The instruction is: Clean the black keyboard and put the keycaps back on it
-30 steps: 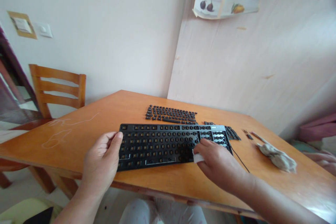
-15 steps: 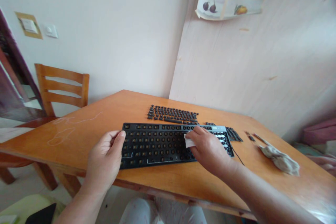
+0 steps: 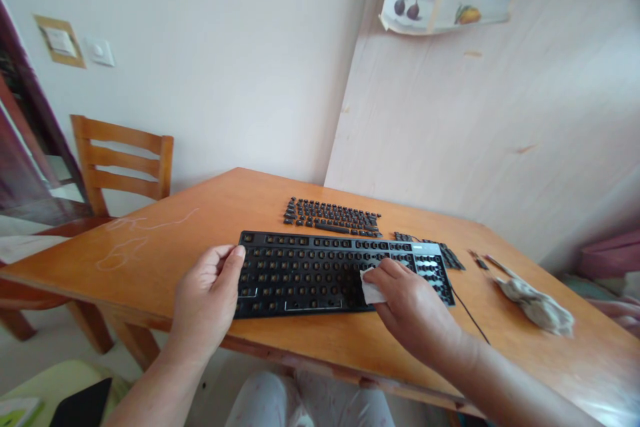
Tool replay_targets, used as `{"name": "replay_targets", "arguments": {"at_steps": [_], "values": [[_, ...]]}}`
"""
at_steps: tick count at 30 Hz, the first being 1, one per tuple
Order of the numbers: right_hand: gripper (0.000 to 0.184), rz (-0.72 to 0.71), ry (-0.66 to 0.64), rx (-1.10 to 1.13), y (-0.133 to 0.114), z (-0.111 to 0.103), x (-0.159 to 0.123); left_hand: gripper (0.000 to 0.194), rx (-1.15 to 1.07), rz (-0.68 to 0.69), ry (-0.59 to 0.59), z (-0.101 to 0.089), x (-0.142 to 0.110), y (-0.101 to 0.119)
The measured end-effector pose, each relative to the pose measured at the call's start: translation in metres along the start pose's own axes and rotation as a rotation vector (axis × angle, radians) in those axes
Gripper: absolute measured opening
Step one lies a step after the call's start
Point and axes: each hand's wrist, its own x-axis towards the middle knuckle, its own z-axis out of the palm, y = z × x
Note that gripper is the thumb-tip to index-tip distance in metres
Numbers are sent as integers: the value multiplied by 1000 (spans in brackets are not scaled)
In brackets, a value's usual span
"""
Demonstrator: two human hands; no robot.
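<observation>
A black keyboard (image 3: 300, 273) with its keycaps off lies across the near side of the table, its switches bare. My left hand (image 3: 210, 293) grips its left end, thumb on top and fingers curled round the edge. A white wipe (image 3: 372, 290) is pinched under the fingers of my right hand (image 3: 405, 290), which presses on the right-middle part of the keyboard. That hand hides some of the switches. Behind the keyboard sit rows of loose black keycaps (image 3: 335, 215), and a smaller group of keycaps (image 3: 453, 257) lies at the right.
On the right of the wooden table (image 3: 200, 213) are a crumpled grey cloth (image 3: 537, 307), a thin stick-like tool (image 3: 501, 265) and a few small dark pieces (image 3: 480, 261). A cable (image 3: 470, 313) runs from the keyboard. A wooden chair (image 3: 125, 153) stands at the left.
My right hand has slid the wipe nearer to me over the keyboard. The view has shifted slightly; my left hand keeps its hold on the left end.
</observation>
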Motion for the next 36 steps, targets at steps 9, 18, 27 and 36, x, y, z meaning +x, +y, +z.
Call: {"name": "replay_targets", "arguments": {"at_steps": [9,18,27,36], "values": [[20,61,25,107,10,8,-15,43,-16,-8,-34,1,3,-3],[23,139,96,146,14,11,-18,45,-10,-36,-103,3,13,-14],[28,160,125,166,14,19,-22,43,104,-32,-157,10,23,-15],[27,161,141,112,15,18,-17,40,322,-9,-240,14,50,-8]]}}
